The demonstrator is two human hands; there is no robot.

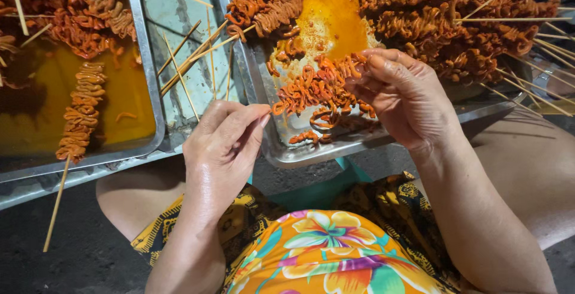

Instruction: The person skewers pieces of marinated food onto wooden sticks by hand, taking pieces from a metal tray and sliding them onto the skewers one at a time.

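Observation:
My left hand [223, 144] pinches the blunt end of a thin bamboo skewer [203, 51] whose shaft runs up and right toward the tray. My right hand [402, 93] grips a bunch of orange marinated, curly meat strips [317, 87] at the near edge of a metal tray [311, 153]. The strips hang between the two hands, over the tray's rim. Both hands glisten with oil.
Left metal tray [147, 90] holds orange sauce and loaded skewers [81, 114]. Loose bamboo sticks [182, 60] lie on a surface between trays. A heap of finished skewers [455, 18] fills the right tray's far side, sticks pointing right. My knees and floral clothing [329, 252] lie below.

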